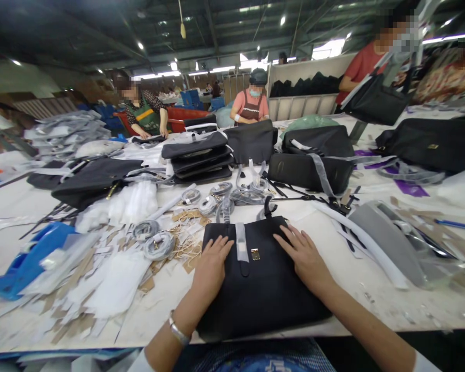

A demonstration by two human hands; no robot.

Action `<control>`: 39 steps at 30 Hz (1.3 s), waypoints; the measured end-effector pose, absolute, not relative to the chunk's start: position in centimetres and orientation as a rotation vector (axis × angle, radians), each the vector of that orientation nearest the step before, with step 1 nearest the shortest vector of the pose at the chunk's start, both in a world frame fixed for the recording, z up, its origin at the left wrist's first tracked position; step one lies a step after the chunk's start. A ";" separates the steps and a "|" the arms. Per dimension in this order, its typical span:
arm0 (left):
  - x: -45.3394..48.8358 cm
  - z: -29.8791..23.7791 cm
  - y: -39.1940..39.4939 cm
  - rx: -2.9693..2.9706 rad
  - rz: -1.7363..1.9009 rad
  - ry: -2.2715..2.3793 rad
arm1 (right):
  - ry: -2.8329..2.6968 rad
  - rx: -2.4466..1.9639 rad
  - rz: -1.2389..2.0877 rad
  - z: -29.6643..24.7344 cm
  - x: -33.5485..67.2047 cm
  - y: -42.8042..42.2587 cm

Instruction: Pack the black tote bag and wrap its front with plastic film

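A black handbag (256, 289) lies flat on the white table (372, 305) right in front of me, its gold clasp (255, 253) facing up and a grey protective strip (241, 241) over the flap. My left hand (211, 266) rests flat on the bag's left half, fingers stretched out toward the strip. My right hand (300, 254) lies flat on the bag's right half, fingers spread. Neither hand holds anything. A silver bracelet (177, 329) circles my left wrist.
Coiled wrapped straps (158, 244) and paper scraps lie to the left, with a blue tray (31, 258) beyond. Stacked black bags (201, 155) and more bags (310, 170) fill the table's middle. Grey plastic sleeves (395, 237) lie right. Other people work at the far side.
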State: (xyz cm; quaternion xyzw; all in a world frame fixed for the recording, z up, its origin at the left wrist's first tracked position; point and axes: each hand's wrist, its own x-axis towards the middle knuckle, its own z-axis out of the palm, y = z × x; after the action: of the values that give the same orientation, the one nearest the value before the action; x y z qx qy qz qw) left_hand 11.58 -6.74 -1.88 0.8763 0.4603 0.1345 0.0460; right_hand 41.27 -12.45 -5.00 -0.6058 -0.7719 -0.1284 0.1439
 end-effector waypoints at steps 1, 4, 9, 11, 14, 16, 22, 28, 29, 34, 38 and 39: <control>11.9 -2.1 -6.3 2.633 0.371 1.365 | -2.275 -1.675 -0.310 -5.0 41.4 -12.3; 12.8 -3.5 -5.9 2.559 0.396 1.433 | -2.243 -1.568 -0.137 -4.5 40.9 -12.0; 13.0 -5.7 -6.3 2.564 0.558 1.499 | -2.265 -1.323 0.216 -2.2 35.9 -11.7; 12.9 -6.1 -6.3 2.563 0.560 1.493 | -2.397 -1.212 0.313 -1.7 33.8 -11.6; 12.6 -6.3 -6.2 2.561 0.582 1.479 | -2.524 -1.112 0.354 -1.9 32.1 -11.1; 12.6 -6.3 -6.1 2.551 0.612 1.476 | -2.561 -1.077 0.322 -2.5 31.9 -10.4; 12.6 -6.2 -6.1 2.499 0.655 1.445 | -2.506 -0.963 0.146 -3.2 33.2 -9.5; 12.4 -5.5 -5.9 2.427 0.665 1.383 | -2.128 -1.152 0.245 -0.4 34.8 -11.7; 12.4 -5.2 -5.8 2.410 0.670 1.379 | -2.054 -1.202 0.241 -0.2 35.0 -11.9; 14.0 -3.0 -5.1 2.498 0.758 1.088 | -1.834 -1.303 0.276 -1.2 35.3 -12.2; 16.3 -2.8 -3.4 2.650 0.708 0.697 | -1.771 -1.285 0.247 -2.0 35.2 -12.3; 16.7 -3.1 -2.8 2.657 0.698 0.670 | -1.756 -1.298 0.241 -2.1 35.1 -12.5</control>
State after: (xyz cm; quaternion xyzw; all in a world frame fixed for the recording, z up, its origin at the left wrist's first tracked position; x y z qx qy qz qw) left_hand 16.74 -2.79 -3.06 0.9281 0.2339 0.2439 0.1563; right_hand 35.12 -12.45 -2.07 -0.5260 -0.7117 0.0979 0.4552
